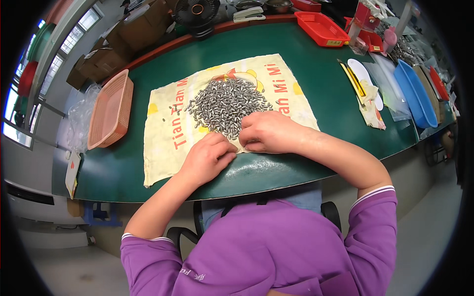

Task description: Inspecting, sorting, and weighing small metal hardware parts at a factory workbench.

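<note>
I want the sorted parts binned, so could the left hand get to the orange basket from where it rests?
Probably yes: the left hand lies on the yellow cloth, and only bare green table separates it from the orange basket.

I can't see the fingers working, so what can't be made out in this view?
- Head view: left hand fingertips, curled under the palm.
- Right hand grasp, hidden by its back.
- Single parts in the pile, too small.
- Cloth print, partly covered by the pile.

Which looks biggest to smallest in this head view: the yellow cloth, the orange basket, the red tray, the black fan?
1. yellow cloth
2. orange basket
3. red tray
4. black fan
The tray and fan sit farther back near the bent rim, so their true sizes are unsure.
</note>
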Demonstrator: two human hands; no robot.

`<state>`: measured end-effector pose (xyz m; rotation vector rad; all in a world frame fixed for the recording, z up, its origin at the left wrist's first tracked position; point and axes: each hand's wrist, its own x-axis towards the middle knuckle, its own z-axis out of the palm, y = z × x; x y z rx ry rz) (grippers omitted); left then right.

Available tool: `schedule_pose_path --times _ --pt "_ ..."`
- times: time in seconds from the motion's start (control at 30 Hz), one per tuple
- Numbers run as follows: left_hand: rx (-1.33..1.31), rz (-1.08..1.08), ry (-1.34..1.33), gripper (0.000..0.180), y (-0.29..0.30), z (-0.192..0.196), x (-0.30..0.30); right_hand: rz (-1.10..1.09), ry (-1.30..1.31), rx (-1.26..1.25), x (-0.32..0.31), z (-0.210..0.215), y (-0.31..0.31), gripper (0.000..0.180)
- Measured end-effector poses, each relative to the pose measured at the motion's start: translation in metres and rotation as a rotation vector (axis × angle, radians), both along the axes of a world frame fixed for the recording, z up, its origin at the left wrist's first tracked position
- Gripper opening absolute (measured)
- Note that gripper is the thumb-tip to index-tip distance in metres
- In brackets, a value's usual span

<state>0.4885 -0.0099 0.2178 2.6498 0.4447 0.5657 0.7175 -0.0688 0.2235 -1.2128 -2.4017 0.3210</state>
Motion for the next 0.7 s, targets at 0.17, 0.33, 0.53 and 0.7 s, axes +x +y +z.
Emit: schedule_pose_path --times 0.17,0.33,0.53,0.7 --pt "-0.069 0.004 0.018 0.01 -0.002 -0.005 -0.001 -0.081 0.021 0.225 -0.008 -0.012 0.026 0.008" --pt "-0.078 -0.005 0.02 0.011 -0.01 -0.002 -0.006 -0.24 0.033 0.256 -0.004 -0.011 0.057 0.011" --pt "-0.174 0.092 0.037 0.012 0.003 0.019 -0.009 -0.369 -0.054 -0.199 0.028 0.04 0.03 0.045" --pt "0.01 0.199 0.075 0.041 0.027 0.015 0.016 -0.402 -0.142 -0.371 0.009 0.038 0.0 0.07"
